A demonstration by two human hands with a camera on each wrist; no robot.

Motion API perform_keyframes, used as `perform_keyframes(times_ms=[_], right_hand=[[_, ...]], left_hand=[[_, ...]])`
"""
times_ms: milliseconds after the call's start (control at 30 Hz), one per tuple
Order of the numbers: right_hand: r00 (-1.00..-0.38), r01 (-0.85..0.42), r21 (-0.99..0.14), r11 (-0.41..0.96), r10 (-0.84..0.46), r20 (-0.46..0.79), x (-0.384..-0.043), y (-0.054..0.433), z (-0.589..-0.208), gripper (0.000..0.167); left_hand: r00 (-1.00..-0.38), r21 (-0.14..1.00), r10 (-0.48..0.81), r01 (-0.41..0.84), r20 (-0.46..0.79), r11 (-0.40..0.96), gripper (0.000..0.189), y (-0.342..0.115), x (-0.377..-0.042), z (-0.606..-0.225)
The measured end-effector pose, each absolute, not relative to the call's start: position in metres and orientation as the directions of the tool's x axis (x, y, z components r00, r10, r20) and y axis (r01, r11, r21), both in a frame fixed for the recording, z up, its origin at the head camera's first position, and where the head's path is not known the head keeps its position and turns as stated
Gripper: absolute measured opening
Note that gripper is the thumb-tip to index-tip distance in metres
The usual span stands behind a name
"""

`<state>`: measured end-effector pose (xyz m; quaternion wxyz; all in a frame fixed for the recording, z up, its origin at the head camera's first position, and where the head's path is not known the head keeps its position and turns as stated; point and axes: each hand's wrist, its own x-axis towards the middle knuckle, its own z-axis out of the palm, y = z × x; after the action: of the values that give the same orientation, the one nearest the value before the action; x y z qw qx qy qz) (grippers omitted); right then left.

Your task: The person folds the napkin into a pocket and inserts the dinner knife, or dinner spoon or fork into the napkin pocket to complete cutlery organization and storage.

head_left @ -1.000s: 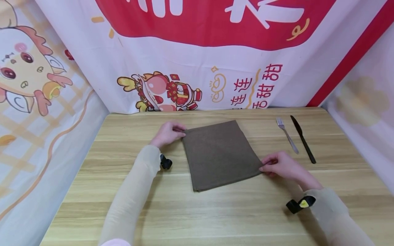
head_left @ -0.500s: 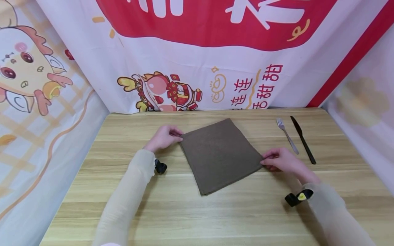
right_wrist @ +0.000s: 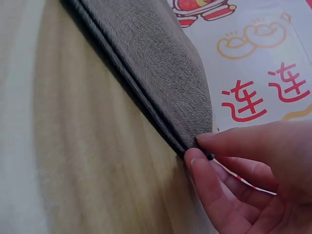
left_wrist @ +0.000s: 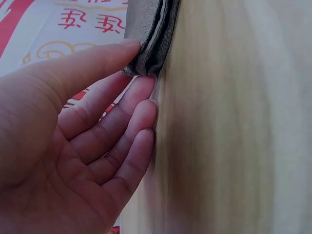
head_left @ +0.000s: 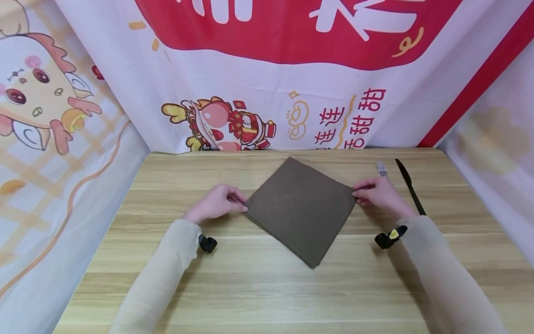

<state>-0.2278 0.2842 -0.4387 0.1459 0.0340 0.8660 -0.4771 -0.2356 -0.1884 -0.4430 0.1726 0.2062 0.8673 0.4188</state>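
Note:
A brown cloth (head_left: 299, 211), folded into a layered square, lies on the wooden table with one corner toward the back wall and one toward the front. My left hand (head_left: 220, 202) pinches its left corner; the left wrist view shows the thumb on top of the stacked layers of the cloth (left_wrist: 151, 44). At the opposite corner, my right hand (head_left: 378, 195) pinches the cloth between thumb and index finger. In the right wrist view the folded edge of the cloth (right_wrist: 156, 73) runs up from those fingertips (right_wrist: 196, 155).
To the right lie a black knife (head_left: 410, 185) and a fork (head_left: 381, 169), its handle hidden behind my right hand. A printed red and white curtain (head_left: 275, 79) hangs along the table's back edge. Cloth walls stand at both sides of the table (head_left: 258, 297).
The cloth has turned counterclockwise on the table. My left hand has come nearer and a little left, while my right hand has moved away toward the back, now covering the fork's handle.

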Motion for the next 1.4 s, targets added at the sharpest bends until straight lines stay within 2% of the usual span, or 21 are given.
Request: perform_keyframes(times_ms=[300,500,633,900,1067,1233,1400], right_hand=[[-0.965,0.182,-0.858,0.481,-0.08,-0.25,-0.258,0.278,-0.442,0.039],[-0.959,0.203,-0.873,0.444,-0.088,-0.268,-0.268,0.269,-0.437,0.049],[-0.965,0.172,-0.889,0.425,-0.111,-0.239,-0.273,0.261,-0.435,0.051],[-0.97,0.074,-0.873,0.483,-0.169,-0.176,-0.282,0.251,-0.443,0.051],[-0.967,0.02,-0.891,0.454,-0.216,-0.132,-0.281,0.248,-0.445,0.053],[-0.971,0.012,-0.882,0.472,-0.206,-0.123,-0.274,0.25,-0.441,0.056],[-0.975,0.001,-0.87,0.493,-0.194,-0.111,-0.263,0.255,-0.433,0.058]], left_hand=[[-0.807,0.806,0.577,0.256,-0.126,0.533,0.016,-0.183,-0.208,-0.441],[-0.777,0.782,0.617,0.308,-0.122,0.543,0.01,-0.174,-0.19,-0.439],[-0.762,0.78,0.638,0.328,-0.115,0.533,0.007,-0.167,-0.18,-0.438],[-0.79,0.778,0.608,0.329,-0.085,0.536,0.011,-0.158,-0.162,-0.441],[-0.786,0.773,0.616,0.357,-0.054,0.524,0.013,-0.156,-0.159,-0.443],[-0.797,0.8,0.602,0.328,-0.05,0.502,0.018,-0.158,-0.161,-0.442],[-0.802,0.791,0.596,0.385,0.033,0.475,0.03,-0.159,-0.165,-0.438]])
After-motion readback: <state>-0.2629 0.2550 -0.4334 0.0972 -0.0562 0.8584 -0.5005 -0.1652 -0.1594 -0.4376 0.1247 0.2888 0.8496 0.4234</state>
